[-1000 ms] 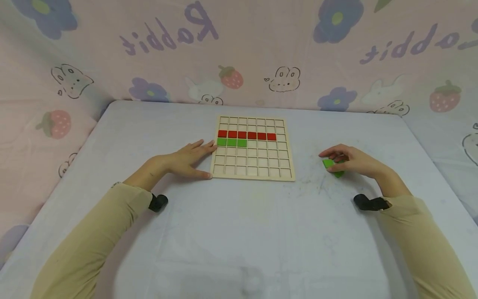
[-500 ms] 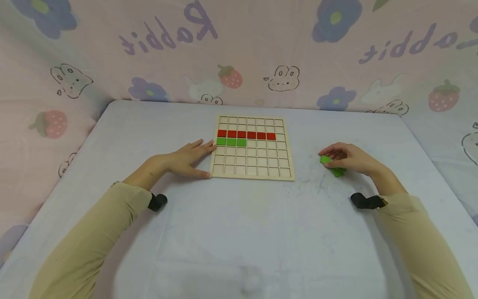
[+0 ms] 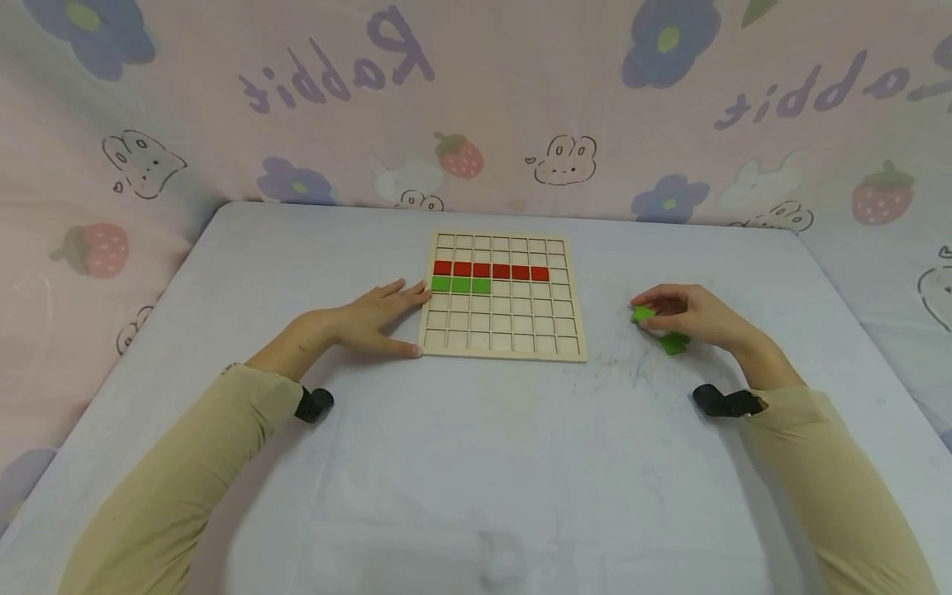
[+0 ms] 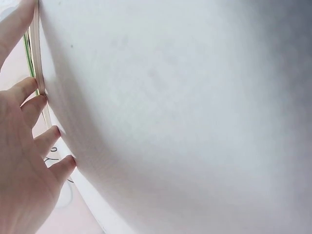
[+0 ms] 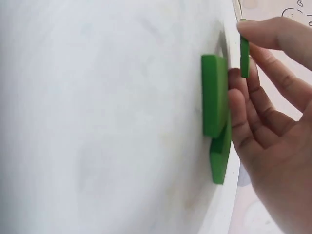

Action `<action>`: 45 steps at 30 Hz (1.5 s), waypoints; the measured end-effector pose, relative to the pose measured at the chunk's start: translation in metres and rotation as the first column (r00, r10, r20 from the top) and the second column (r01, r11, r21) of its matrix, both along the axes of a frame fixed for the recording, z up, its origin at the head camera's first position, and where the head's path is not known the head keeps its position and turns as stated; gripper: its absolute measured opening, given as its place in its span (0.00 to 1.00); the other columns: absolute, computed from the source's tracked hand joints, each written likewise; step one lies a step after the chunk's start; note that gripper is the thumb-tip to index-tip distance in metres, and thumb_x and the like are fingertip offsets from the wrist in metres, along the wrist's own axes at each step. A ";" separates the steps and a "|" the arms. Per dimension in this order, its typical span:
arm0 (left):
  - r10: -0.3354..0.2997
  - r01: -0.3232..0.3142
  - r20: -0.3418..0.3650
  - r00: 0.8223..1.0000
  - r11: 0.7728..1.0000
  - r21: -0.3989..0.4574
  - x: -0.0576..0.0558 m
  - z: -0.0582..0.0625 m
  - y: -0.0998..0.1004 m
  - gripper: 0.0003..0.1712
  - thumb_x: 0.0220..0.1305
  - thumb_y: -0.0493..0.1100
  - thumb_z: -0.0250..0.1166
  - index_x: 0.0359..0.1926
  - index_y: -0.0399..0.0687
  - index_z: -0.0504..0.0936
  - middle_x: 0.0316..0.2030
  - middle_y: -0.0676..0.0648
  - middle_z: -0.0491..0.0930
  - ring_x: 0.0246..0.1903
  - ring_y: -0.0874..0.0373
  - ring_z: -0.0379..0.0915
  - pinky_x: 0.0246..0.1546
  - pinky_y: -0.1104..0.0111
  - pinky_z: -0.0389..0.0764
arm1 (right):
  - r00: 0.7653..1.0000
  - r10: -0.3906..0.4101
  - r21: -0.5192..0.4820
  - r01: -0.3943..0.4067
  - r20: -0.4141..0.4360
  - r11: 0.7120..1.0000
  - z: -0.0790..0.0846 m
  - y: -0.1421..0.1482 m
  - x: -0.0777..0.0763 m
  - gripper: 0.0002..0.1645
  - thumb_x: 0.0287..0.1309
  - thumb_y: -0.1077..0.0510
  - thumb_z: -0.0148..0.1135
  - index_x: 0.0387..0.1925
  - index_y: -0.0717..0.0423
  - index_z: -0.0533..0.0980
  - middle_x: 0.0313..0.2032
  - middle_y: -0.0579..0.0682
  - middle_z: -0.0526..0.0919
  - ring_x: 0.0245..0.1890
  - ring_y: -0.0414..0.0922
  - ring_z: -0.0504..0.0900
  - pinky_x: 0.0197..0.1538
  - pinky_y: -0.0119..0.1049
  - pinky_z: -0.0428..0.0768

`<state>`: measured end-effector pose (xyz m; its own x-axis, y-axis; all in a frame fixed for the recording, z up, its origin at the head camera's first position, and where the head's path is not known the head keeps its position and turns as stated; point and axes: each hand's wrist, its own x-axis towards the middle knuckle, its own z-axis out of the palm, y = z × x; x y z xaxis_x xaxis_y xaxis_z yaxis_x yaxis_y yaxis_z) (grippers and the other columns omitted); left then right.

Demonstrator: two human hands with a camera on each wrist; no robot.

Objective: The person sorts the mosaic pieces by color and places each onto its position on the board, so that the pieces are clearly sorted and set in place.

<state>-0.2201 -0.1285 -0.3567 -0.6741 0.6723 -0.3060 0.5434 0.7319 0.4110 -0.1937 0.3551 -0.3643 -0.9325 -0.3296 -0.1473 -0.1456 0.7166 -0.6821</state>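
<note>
A flat wooden grid board (image 3: 513, 321) lies in the middle of the table, with a row of several red tiles (image 3: 502, 270) and three green tiles (image 3: 461, 285) in the row below. At the board's left edge rests my left hand (image 3: 372, 318), fingers spread, fingertips and thumb touching the rim. My right hand (image 3: 702, 314) pinches one green tile (image 5: 244, 53) between thumb and fingers, right of the board. Beneath that hand, loose green tiles (image 5: 214, 97) lie on the table, one partly over another; the hand partly hides them in the head view.
The table (image 3: 476, 463) is covered with a white cloth. Behind it hangs a printed curtain (image 3: 506, 99) with rabbits, flowers and strawberries. Black wrist cameras (image 3: 316, 405) sit at both cuffs.
The pinched green tile has come away from the loose tiles, moving slightly up and left with my right hand. My left hand and the board stay in place.
</note>
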 end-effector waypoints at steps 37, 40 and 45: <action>0.006 -0.006 0.003 1.000 1.000 -0.014 0.000 0.000 0.000 0.53 0.61 0.60 0.63 0.76 0.48 0.44 0.76 0.45 0.37 0.75 0.42 0.25 0.73 0.46 0.34 | 0.993 -0.118 -0.153 0.121 0.028 0.981 0.007 -0.057 -0.026 0.22 0.59 0.52 0.66 0.55 0.52 0.78 0.47 0.39 0.81 0.42 0.34 0.79 0.45 0.27 0.74; 0.009 -0.009 0.004 1.000 1.000 -0.015 0.000 0.001 -0.001 0.53 0.61 0.60 0.63 0.76 0.49 0.43 0.76 0.46 0.37 0.75 0.42 0.25 0.73 0.46 0.34 | 0.995 -0.103 -0.157 0.104 0.016 0.982 0.006 -0.062 -0.028 0.22 0.59 0.54 0.66 0.55 0.53 0.78 0.49 0.43 0.81 0.42 0.35 0.79 0.44 0.28 0.74; 0.013 -0.012 0.008 1.000 1.000 -0.017 0.000 0.000 -0.001 0.53 0.61 0.60 0.63 0.76 0.49 0.43 0.76 0.46 0.37 0.75 0.43 0.25 0.73 0.46 0.34 | 0.994 -0.105 -0.178 0.108 0.028 0.978 0.005 -0.072 -0.031 0.23 0.58 0.55 0.66 0.55 0.55 0.78 0.52 0.49 0.80 0.43 0.35 0.78 0.46 0.30 0.74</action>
